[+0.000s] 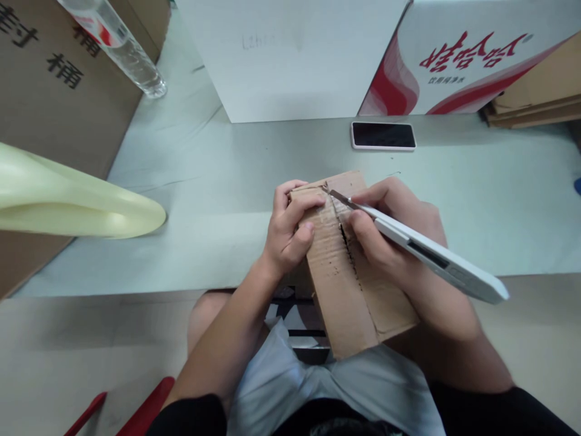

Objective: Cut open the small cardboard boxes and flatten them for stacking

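Note:
A small brown cardboard box (338, 284) rests partly on the table's front edge and partly over my lap. Its top seam is ragged and partly split along the middle. My left hand (293, 227) grips the box's far left corner, thumb and fingers pressed on the cardboard. Between the thumb and fingers of my right hand (390, 224) is a white utility knife (436, 260). The short dark blade points left and meets, or nearly meets, the far end of the seam. The handle slants back to the right over my forearm.
A phone (384, 136) lies face up beyond the box. White cartons (295, 66) stand along the back. At the left are a large brown carton (59, 121), a clear bottle (131, 57) and a pale yellow object (82, 200). Red chair parts (147, 406) show below left.

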### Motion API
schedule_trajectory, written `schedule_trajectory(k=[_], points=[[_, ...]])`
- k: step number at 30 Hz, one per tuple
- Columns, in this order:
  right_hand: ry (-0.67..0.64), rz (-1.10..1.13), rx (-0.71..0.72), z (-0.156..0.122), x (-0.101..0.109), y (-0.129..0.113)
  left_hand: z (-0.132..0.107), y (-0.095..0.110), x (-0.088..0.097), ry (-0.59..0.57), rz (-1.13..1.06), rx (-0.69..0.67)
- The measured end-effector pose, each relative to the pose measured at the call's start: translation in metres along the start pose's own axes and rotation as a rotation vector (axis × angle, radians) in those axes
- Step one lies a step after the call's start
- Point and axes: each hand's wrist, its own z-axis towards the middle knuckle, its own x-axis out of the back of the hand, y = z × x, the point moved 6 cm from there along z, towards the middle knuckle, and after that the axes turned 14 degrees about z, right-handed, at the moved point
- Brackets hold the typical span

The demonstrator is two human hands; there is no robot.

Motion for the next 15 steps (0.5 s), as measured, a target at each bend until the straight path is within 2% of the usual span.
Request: schedule_trajectory(k=[15], points=[[-0.038,0.011,-0.011,-0.0010,0.0009,-0.0020,-0.0003,-0.0007,-0.0003,0.000,-0.002,0.007]])
